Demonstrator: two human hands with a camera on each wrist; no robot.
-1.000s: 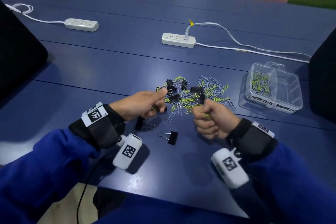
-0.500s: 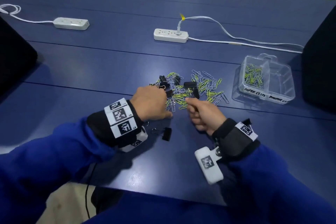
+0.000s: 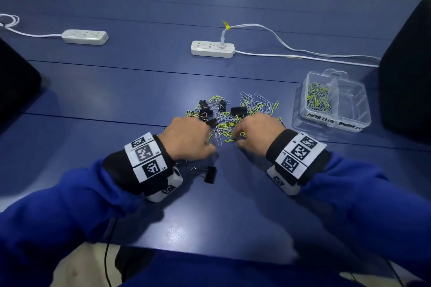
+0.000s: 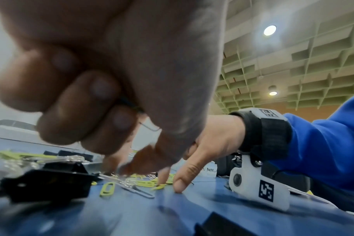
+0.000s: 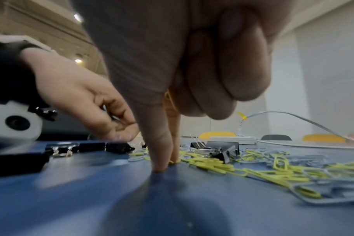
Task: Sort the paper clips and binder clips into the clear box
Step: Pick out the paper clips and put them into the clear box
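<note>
A mixed pile of yellow and silver paper clips (image 3: 227,123) and black binder clips (image 3: 238,110) lies mid-table. My left hand (image 3: 210,147) reaches its thumb and forefinger into the pile's near left edge. Its other fingers (image 4: 103,111) curl round a thin wire clip (image 4: 150,127). My right hand (image 3: 235,140) pinches a yellow paper clip (image 5: 173,161) against the table, thumb and forefinger tips together. Its other fingers are curled in, with yellow wire showing behind them. The clear box (image 3: 349,121) stands to the right, with paper clips in its left compartment and its right one bare.
A loose binder clip (image 3: 210,175) lies near my left wrist, with another's wire handles just under that wrist. Two white power strips (image 3: 212,49) and their cables run across the far side. Dark objects stand at both table ends; chairs line the far edge.
Both hands have come down from just above the table to the pile's near edge. They have turned palm-down, and the fingertips now touch the clips.
</note>
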